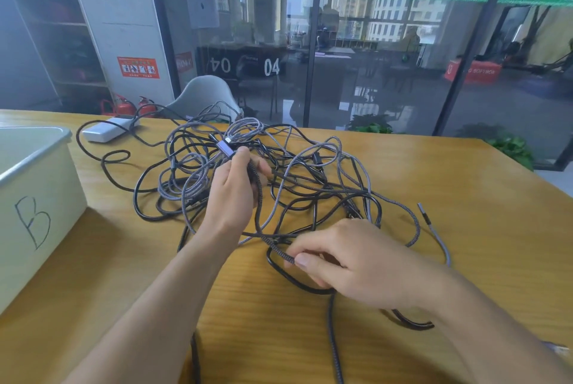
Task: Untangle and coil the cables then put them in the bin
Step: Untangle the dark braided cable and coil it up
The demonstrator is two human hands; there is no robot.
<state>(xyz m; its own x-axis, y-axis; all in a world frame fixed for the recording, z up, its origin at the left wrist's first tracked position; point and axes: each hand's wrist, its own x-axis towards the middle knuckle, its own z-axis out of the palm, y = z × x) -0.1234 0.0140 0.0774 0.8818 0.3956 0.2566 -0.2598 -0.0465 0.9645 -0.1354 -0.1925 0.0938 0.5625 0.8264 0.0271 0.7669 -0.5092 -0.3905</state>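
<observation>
Cables [279, 185] lie in one loose tangle on the middle of the wooden table [465, 197], black and grey braided strands looped over each other with no single direction to the heap. Nearest the table's front edge, a dark braided cable [334, 349] runs from that edge away toward the tangle, its long axis pointing away from the person. Just beyond it, the right hand [350, 262] pinches a braided strand [280, 251] between thumb and fingertips, and that strand slants up and to the left, toward the tangle. Right of the tangle, a grey cable end [425, 216] lies by itself on bare wood, tip pointing away, with open tabletop between it and the right edge. Farther in, the left hand [234, 189] is raised over the tangle, its fingers curled round a bunch of strands, and a silvery plug [224, 147] sticks up just past the fingertips. Left of the tangle, at the table's left edge, stands a pale bin [37, 197] marked with a B, apart from the cables with a strip of bare wood between. Beyond the tangle, near the far edge, a white adapter [107, 130] lies with a black lead looping from it. Behind the far edge stand a grey chair [201, 95] and a glass wall [372, 42].
</observation>
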